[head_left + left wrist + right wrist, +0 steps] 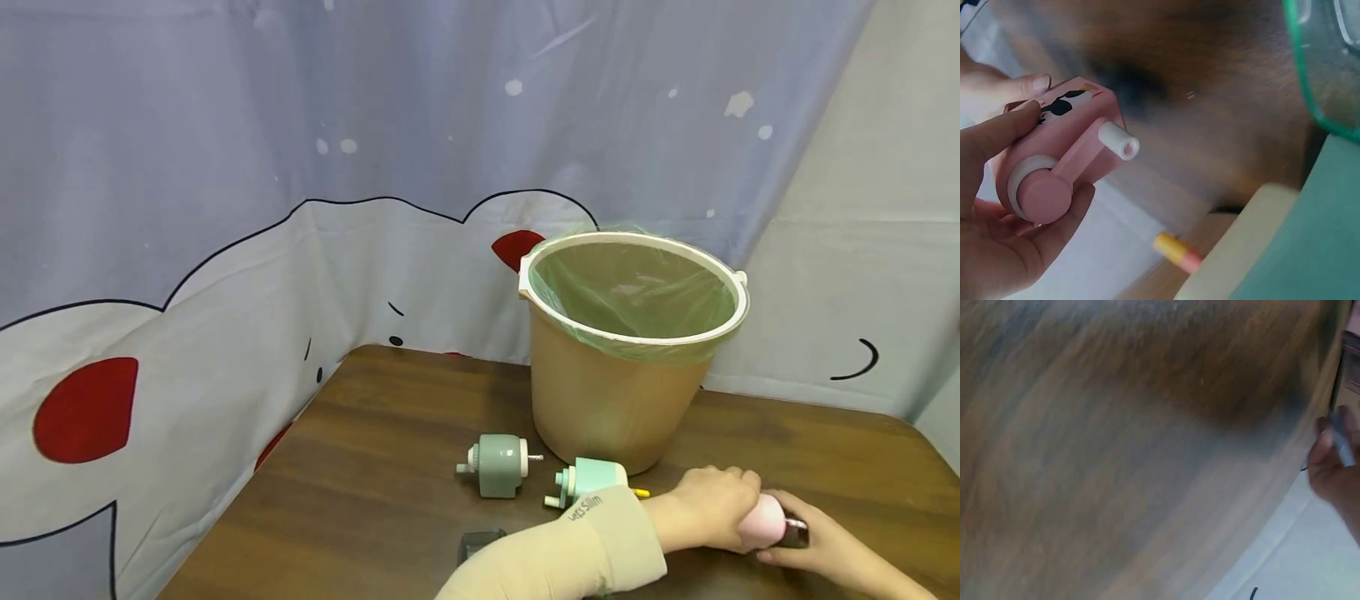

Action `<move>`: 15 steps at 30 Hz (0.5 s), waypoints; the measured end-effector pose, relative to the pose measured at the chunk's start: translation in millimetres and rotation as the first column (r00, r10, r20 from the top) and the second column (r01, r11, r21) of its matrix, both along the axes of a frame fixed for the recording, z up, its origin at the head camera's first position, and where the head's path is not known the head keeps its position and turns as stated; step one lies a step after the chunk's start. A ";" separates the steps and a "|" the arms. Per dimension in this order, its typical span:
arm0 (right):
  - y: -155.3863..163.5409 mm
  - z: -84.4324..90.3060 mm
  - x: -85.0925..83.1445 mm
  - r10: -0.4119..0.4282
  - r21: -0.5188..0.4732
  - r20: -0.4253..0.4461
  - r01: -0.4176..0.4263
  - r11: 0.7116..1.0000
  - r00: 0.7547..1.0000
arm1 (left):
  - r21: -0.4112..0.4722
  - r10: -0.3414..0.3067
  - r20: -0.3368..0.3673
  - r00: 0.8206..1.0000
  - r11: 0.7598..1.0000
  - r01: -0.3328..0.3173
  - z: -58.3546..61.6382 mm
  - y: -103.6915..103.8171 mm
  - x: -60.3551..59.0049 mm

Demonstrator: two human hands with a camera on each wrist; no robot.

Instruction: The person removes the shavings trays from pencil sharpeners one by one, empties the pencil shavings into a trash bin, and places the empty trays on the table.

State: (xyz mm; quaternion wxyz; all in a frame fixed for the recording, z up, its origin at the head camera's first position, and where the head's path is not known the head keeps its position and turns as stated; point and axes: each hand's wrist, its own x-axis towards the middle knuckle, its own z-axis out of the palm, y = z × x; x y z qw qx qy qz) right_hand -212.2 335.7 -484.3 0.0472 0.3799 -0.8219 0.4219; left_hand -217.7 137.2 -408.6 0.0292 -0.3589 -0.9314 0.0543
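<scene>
My left hand (712, 508) grips a pink crank pencil sharpener (1063, 150). In the left wrist view its crank arm and white knob face up, with the thumb and fingers round the body. My right hand (813, 533) is at the other end of the sharpener, its fingers curled about a dark, shiny part (795, 533) there. Whether that part is joined to the sharpener cannot be told. In the right wrist view the right hand shows only at the right edge, pinching something greyish and blurred.
A grey-green sharpener (498, 467) and a mint sharpener (596, 477) stand left of the hands; a yellow pencil-like tip (640, 492) sticks out by the latter. Behind is a tan bucket (615, 400) with a green liner. A dark box-like piece (477, 543) is partly behind the left sleeve.
</scene>
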 end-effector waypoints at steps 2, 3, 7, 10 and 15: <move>-4.7 4.9 3.6 -0.094 0.004 -0.043 0.094 0.996 0.995 | 0.023 -0.009 -0.010 1.000 1.000 0.009 6.6 -3.6 -0.7; -6.7 7.6 5.2 -0.137 0.003 -0.056 0.137 0.991 0.989 | 0.034 -0.007 -0.013 1.000 0.999 0.008 9.9 -5.6 -1.3; -13.6 16.7 12.2 -0.257 -0.024 -0.075 0.256 0.966 0.964 | 0.091 -0.012 0.008 1.000 0.996 0.011 20.8 -13.3 -2.8; -16.9 20.2 17.5 -0.310 -0.063 -0.112 0.305 0.950 0.944 | 0.120 -0.050 0.019 0.999 0.992 0.048 26.4 -18.0 -3.1; -21.3 22.2 21.6 -0.344 -0.116 -0.192 0.327 0.938 0.919 | 0.147 -0.111 0.021 0.994 0.983 0.107 34.7 -26.8 -6.9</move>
